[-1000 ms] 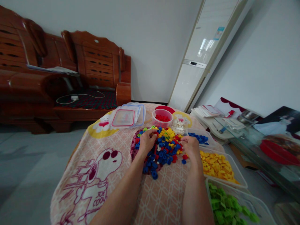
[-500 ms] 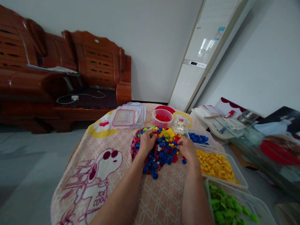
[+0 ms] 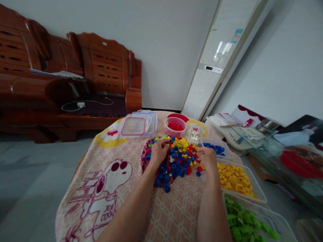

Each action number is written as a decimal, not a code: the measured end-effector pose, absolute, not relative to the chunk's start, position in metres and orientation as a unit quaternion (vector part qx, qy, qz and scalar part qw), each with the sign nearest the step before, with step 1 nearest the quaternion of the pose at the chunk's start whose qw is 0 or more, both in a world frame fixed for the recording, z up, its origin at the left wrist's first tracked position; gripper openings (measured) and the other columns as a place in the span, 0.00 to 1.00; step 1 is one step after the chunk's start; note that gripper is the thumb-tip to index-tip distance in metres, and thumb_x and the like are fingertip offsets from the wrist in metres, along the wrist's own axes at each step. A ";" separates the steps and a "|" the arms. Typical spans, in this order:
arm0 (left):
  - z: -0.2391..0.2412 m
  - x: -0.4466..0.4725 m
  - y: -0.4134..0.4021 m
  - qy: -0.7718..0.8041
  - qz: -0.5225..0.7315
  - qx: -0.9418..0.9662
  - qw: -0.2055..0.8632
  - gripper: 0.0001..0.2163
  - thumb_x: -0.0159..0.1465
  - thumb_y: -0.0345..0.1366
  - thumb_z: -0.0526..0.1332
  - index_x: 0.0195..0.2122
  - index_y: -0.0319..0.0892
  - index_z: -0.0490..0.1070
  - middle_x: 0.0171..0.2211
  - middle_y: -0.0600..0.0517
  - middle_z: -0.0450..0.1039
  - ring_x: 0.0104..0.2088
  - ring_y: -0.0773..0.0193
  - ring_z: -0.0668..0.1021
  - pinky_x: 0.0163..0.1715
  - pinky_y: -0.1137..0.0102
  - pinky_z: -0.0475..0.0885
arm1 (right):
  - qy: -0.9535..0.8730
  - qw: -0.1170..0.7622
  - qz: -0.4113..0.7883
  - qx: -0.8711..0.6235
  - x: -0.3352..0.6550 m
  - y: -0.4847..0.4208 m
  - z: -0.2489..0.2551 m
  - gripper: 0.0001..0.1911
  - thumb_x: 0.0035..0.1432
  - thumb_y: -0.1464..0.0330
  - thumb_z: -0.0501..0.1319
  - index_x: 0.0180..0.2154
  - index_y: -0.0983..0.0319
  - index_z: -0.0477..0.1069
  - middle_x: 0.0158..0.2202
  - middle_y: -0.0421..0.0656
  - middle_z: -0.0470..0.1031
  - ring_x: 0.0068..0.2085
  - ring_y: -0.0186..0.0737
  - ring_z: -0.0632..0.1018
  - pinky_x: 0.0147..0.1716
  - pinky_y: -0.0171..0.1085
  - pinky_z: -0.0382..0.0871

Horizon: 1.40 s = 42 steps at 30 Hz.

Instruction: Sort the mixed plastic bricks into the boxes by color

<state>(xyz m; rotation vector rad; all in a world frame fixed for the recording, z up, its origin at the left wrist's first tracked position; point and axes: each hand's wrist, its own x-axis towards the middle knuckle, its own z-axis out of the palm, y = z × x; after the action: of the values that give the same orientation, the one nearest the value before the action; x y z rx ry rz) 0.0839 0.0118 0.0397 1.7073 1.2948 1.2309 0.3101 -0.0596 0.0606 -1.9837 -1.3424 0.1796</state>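
Note:
A mixed heap of building blocks (image 3: 174,164) in blue, red, yellow and green lies on a pink checkered mat (image 3: 144,164). My left hand (image 3: 159,152) rests over the heap's upper left part, fingers curled in; what they hold, if anything, is hidden. At the heap's right edge is my right hand (image 3: 208,158), thumb and fingers pinched together, with any piece in them too small to name. Just beyond it stands a clear box of blue blocks (image 3: 214,149). A box of yellow blocks (image 3: 236,178) sits beside my right forearm.
Nearer to me on the right stands a box of green blocks (image 3: 242,220). Behind the heap are a round tub of red blocks (image 3: 175,127) and a cluster of white blocks (image 3: 193,135). Stacked lids (image 3: 133,126) lie at the back left. A glass table (image 3: 270,158) adjoins on the right.
My right hand has moved a little to the right, from the heap's edge towards the box of blue blocks, uncovering several red and yellow pieces. My left hand stays almost where it was.

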 end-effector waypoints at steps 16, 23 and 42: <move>0.038 0.085 0.013 0.494 0.471 0.651 0.333 0.13 0.58 0.29 0.59 0.43 0.41 0.77 0.34 0.51 0.79 0.35 0.63 0.80 0.40 0.69 0.74 | -0.507 0.388 0.062 -0.768 0.304 -0.055 0.057 0.09 0.44 0.68 0.59 0.27 0.61 0.77 0.24 0.42 0.78 0.29 0.41 0.78 0.31 0.35 0.70; 0.037 0.085 0.014 0.494 0.470 0.653 0.329 0.13 0.58 0.29 0.59 0.43 0.41 0.77 0.35 0.51 0.79 0.33 0.64 0.80 0.38 0.71 0.74 | -0.399 0.509 -0.059 -0.761 0.317 -0.053 0.054 0.17 0.49 0.69 0.55 0.39 0.66 0.76 0.32 0.49 0.79 0.33 0.45 0.78 0.37 0.40 0.71; 0.056 0.150 -0.059 0.230 0.304 0.885 0.265 0.10 0.61 0.28 0.56 0.38 0.42 0.77 0.36 0.50 0.77 0.38 0.65 0.77 0.40 0.73 0.71 | -0.361 0.603 -0.070 -0.708 0.309 -0.061 0.076 0.16 0.52 0.68 0.54 0.38 0.67 0.75 0.30 0.47 0.78 0.25 0.40 0.78 0.29 0.37 0.72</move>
<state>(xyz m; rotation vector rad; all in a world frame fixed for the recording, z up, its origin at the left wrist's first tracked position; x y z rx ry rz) 0.1499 -0.0587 0.0555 2.3922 0.6227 0.8217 0.3089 -0.0611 0.0760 -1.6396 -0.8366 -0.1618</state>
